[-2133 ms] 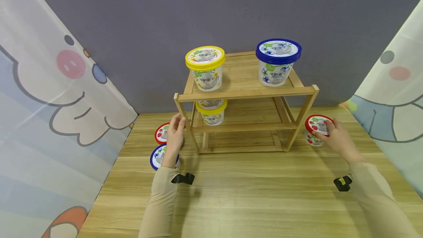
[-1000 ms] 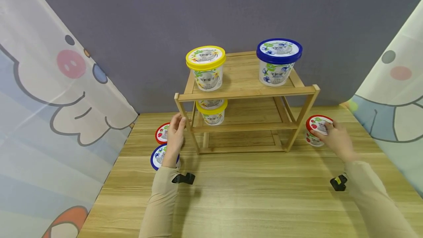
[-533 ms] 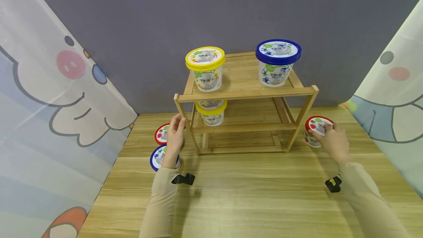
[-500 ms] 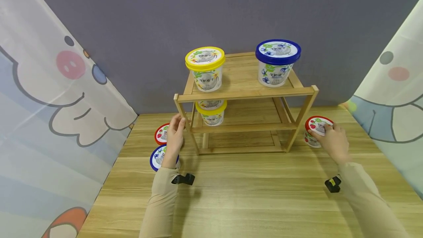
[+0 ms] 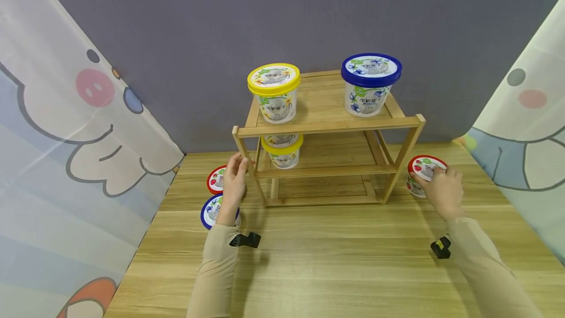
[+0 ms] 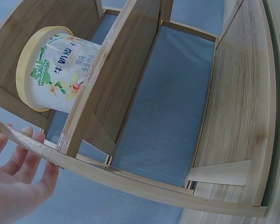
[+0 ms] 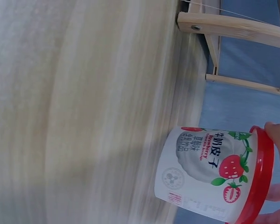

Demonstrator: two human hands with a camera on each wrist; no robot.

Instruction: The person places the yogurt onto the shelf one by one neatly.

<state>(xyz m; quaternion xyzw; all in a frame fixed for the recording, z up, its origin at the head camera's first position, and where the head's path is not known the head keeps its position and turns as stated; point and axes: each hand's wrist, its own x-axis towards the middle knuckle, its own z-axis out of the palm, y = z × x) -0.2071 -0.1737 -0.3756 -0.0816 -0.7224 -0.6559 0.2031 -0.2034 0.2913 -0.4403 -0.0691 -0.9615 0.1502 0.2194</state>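
Note:
My left hand (image 5: 234, 175) grips the left front post of a wooden shelf rack (image 5: 326, 125); in the left wrist view its fingertips (image 6: 39, 136) show past the wood. To the right of the rack, my right hand (image 5: 445, 191) holds a strawberry tub (image 5: 426, 168) by its red lid. That tub (image 7: 210, 172) fills the lower right of the right wrist view, its base at the tabletop. Beside my left hand stand another red-lidded tub (image 5: 215, 179) and a blue-lidded tub (image 5: 213, 210), both partly covered by the hand and wrist.
On the rack's top shelf stand a yellow-lidded tub (image 5: 274, 92) at left and a blue-lidded tub (image 5: 372, 84) at right. A second yellow-lidded tub (image 5: 284, 155) is on the middle shelf. Patterned curtains (image 5: 101, 126) flank the wooden table (image 5: 335, 264); a grey partition (image 5: 212, 43) rises behind.
My right hand and forearm have shifted slightly left around the red-lidded tub, which has stayed nearly in place. The left hand, the rack and the other tubs look unchanged.

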